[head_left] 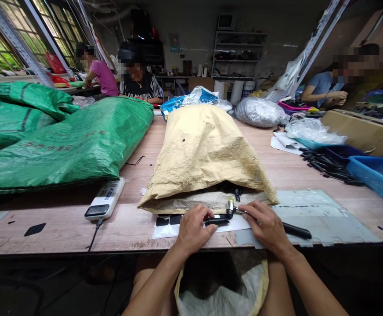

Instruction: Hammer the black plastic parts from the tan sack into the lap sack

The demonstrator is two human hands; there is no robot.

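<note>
My left hand rests at the table's front edge, its fingers closed on a slim black part. My right hand grips a small hammer by its shaft; the black handle sticks out to the right of the hand. The hammer's head, with a yellow-green cap, stands over the right end of the black part. Under the hands lies a white sheet with black patches. Just behind, a tan woven sack lies with its mouth towards me, and small black pieces show at the opening.
A green sack and a white power bank with a cable are at left. Blue trays, black parts and plastic bags stand right. An open sack hangs between my legs. Several people sit farther back.
</note>
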